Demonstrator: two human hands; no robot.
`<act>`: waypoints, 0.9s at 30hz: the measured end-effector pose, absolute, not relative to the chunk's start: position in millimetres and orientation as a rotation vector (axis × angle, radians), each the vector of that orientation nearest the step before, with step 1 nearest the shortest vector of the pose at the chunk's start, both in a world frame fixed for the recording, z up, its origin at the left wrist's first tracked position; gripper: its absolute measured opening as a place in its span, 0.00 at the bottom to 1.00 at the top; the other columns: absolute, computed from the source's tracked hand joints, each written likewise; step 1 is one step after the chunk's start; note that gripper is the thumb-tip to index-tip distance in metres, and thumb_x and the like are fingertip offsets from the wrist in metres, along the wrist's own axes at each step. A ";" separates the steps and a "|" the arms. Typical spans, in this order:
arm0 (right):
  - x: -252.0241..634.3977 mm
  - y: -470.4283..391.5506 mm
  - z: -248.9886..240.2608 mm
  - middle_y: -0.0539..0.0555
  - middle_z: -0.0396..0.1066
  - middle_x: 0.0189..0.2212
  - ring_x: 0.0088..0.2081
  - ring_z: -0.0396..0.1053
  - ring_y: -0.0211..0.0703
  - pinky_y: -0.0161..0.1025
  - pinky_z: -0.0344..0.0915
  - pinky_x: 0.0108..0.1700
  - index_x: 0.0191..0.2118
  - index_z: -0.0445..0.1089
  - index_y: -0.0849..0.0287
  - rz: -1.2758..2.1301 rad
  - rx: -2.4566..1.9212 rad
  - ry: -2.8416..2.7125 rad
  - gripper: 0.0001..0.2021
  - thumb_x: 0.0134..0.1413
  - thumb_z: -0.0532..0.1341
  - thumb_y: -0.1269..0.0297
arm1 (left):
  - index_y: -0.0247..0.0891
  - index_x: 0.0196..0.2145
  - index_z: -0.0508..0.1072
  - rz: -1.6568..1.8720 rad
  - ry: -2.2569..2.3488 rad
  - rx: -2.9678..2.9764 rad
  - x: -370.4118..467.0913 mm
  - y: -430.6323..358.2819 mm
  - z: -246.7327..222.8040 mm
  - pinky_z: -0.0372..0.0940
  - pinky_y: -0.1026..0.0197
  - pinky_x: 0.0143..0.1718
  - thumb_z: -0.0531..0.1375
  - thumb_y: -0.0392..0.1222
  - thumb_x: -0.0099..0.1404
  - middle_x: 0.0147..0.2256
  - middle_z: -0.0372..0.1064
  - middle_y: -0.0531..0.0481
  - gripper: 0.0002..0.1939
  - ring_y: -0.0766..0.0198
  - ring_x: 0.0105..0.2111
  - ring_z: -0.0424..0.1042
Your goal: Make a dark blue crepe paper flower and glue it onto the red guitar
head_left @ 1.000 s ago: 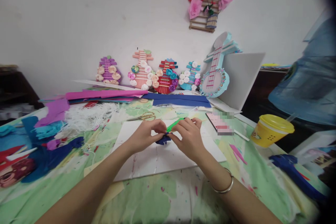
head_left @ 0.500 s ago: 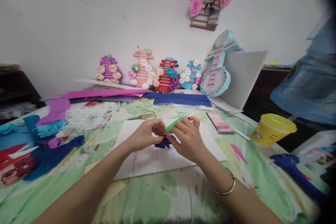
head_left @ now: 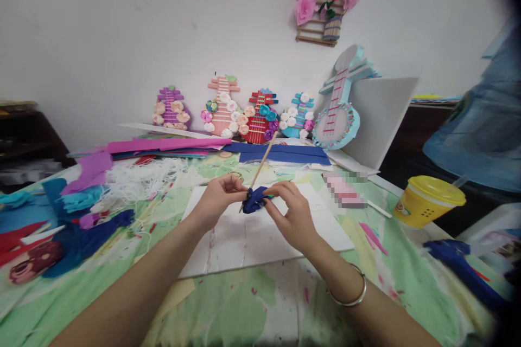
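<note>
Pinching the blue paper between thumb and fingers, the left hand has its left side and the right hand has its right; the right thumb and forefinger close on its edge, with the other fingers bent; the paper, bunched and folded, is above the white board. A thin stick slants up and away past the left fingertips, its lower end showing just below them; whether they grip it too, I cannot tell. Something green shows by the right fingertips, mostly hidden; a bracelet circles the right wrist.

The board lies on a green patterned cloth; the scissors are partly hidden behind the left hand; blue strips lie farther back. To the right are a phone, pink scraps and a yellow tub; to the left, a heap of white string; flowered lute shapes stand against the wall.
</note>
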State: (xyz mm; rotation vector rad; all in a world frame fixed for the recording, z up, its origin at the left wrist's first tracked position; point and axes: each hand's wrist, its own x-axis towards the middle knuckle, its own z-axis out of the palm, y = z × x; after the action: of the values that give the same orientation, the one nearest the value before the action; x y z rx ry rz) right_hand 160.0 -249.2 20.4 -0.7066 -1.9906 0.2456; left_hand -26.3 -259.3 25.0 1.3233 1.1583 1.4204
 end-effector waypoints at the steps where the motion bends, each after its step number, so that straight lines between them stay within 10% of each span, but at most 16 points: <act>1: 158.5 -248.6 19.0 0.53 0.67 0.32 0.38 0.64 0.42 0.40 0.61 0.41 0.36 0.68 0.57 0.318 -0.731 -2.006 0.05 0.53 0.58 0.71 | 0.36 0.23 0.63 1.413 1.155 1.321 -26.0 -259.6 24.9 0.65 0.62 0.35 0.67 0.36 0.45 0.26 0.71 0.53 0.14 0.66 0.28 0.71; 27: 156.4 -238.2 11.7 0.49 0.61 0.25 0.31 0.61 0.39 0.37 0.59 0.35 0.21 0.61 0.58 0.898 -0.810 -1.877 0.05 0.43 0.55 0.72 | 0.35 0.22 0.63 1.245 0.998 1.290 -18.6 -263.9 22.3 0.62 0.64 0.30 0.67 0.32 0.45 0.24 0.69 0.54 0.13 0.68 0.25 0.68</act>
State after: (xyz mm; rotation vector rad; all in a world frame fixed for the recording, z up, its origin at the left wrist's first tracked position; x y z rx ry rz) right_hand 156.4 -238.2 11.7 -0.8100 -1.8775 0.8984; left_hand -18.6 -263.9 22.3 1.2904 0.9978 1.2454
